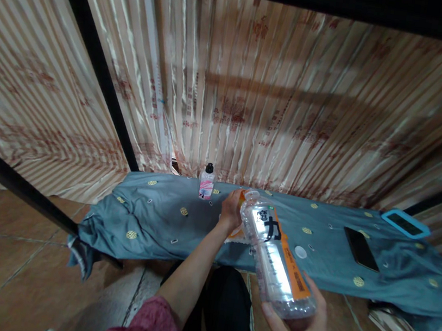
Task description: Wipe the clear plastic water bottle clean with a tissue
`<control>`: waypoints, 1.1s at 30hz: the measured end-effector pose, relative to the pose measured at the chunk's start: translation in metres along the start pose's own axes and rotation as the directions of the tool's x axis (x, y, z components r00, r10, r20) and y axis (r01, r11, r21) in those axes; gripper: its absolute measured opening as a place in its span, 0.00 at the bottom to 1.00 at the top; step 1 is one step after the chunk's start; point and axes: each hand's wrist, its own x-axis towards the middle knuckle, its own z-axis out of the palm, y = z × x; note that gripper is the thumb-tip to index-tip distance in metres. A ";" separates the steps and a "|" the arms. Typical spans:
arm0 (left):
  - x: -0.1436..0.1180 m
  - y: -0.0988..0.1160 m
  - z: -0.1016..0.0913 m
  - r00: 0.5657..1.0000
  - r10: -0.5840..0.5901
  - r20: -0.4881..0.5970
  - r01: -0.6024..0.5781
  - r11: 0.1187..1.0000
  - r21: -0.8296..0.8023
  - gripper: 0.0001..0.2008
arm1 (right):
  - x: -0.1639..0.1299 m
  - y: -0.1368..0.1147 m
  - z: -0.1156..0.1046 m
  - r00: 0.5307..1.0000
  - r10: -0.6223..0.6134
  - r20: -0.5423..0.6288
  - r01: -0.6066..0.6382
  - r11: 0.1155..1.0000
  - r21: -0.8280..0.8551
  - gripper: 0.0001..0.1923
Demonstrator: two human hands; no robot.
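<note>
A large clear plastic bottle (269,249) with a silver and orange label is tilted, its uncapped-looking neck pointing away and to the left. My right hand (304,330) is wrapped round its base. Close beside the neck, my left hand (231,211) has its fingers curled, and something orange shows at the fingertips; what they grip is largely hidden. Under that hand and behind the bottle lies a partly covered white and orange item (237,234). A round whitish disc, perhaps a cap (300,251), rests on the cloth right of the bottle.
A small clear bottle with black cap and pink label (207,183) stands at the back left of the cloth-covered bench (159,222). Rightward lie a dark phone (361,249) and a blue-framed device (406,224). Black posts (96,60) and striped curtains (247,98) stand behind.
</note>
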 end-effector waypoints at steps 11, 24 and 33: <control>0.001 0.001 0.000 1.000 -0.005 -0.012 0.005 1.000 0.004 0.11 | 0.000 -0.001 -0.001 1.000 -0.002 0.010 0.003 1.000 -0.024 0.57; 0.001 -0.004 0.002 1.000 -0.003 -0.011 0.003 1.000 0.003 0.13 | 0.000 -0.001 -0.001 1.000 -0.010 -0.007 0.010 1.000 -0.030 0.56; 0.000 -0.005 0.001 0.999 0.033 -0.007 -0.033 0.999 0.002 0.12 | 0.001 0.000 0.000 0.999 -0.050 -0.022 0.049 0.998 -0.050 0.53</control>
